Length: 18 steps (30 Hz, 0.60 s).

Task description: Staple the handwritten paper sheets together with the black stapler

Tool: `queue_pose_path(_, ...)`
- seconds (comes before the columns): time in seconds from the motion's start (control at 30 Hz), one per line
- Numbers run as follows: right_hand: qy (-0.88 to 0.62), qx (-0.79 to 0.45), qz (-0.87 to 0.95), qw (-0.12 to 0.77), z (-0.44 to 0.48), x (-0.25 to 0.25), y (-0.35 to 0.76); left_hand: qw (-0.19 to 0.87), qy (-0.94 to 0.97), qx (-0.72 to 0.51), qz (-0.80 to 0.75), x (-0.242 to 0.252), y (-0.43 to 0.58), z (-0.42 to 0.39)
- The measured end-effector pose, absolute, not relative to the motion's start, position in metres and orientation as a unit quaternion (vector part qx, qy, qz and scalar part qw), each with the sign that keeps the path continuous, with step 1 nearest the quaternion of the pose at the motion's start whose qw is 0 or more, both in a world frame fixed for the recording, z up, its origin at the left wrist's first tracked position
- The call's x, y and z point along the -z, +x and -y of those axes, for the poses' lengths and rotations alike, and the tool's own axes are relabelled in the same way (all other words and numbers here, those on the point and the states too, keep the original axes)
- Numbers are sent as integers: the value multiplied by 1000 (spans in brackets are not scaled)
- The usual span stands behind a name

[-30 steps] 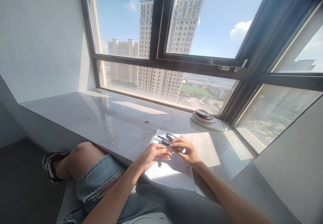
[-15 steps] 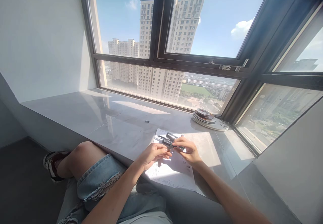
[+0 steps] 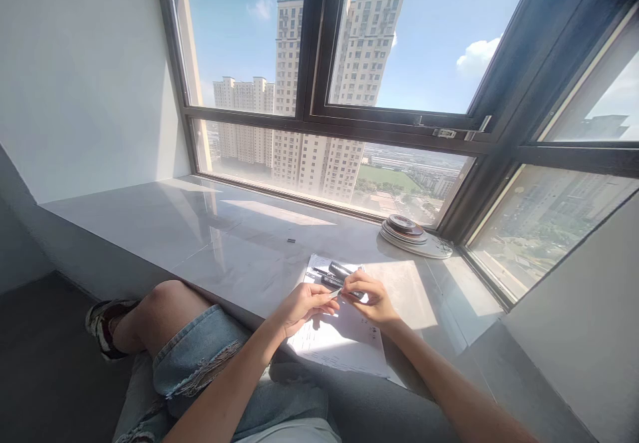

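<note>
My left hand [image 3: 308,304] pinches one end of a small, flat, pale strip [image 3: 335,294] between thumb and fingers. At the strip's other end, my right hand [image 3: 370,298] has its thumb and fingertips closed on it. What the strip is, I cannot make out. Both hands are above white paper [image 3: 344,350] with printed lines and some dark handwriting. Just beyond my fingers, several dark pens or markers [image 3: 339,269] lie on the paper's far part, partly hidden by my right hand.
The paper lies on a glossy grey window sill [image 3: 239,250]. A small dark piece [image 3: 291,241] rests farther back. Stacked plates [image 3: 407,230] stand at the right by the dark window frame [image 3: 389,130]. My bent knee [image 3: 172,296] is against the sill's front edge at left.
The strip has tilted between my fingers and now looks paler and thinner. My right fingers have shifted slightly; my left hand stays almost where it was.
</note>
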State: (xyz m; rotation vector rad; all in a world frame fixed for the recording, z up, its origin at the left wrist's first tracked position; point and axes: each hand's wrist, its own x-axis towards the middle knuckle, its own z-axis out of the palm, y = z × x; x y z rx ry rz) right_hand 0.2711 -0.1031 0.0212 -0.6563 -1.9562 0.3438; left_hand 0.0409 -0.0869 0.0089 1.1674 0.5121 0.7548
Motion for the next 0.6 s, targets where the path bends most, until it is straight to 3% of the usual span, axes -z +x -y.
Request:
queue_pose_path(0.2, -340, -121, 776, 517, 103, -26, 274, 737, 522, -358, -238, -8, 41, 87)
queue_pose_path(0.37, -539, 24, 638, 549, 88, -19, 302, 733, 527, -359, -234, -6, 40, 86)
queue_pose_path(0.47, -667, 72, 546, 502, 78, -5, 332, 736, 524, -359, -234, -5, 40, 86)
queue_pose_path(0.6, -764, 29, 516, 386, 71, 12, 357, 731, 529, -362, -233, -4, 41, 86)
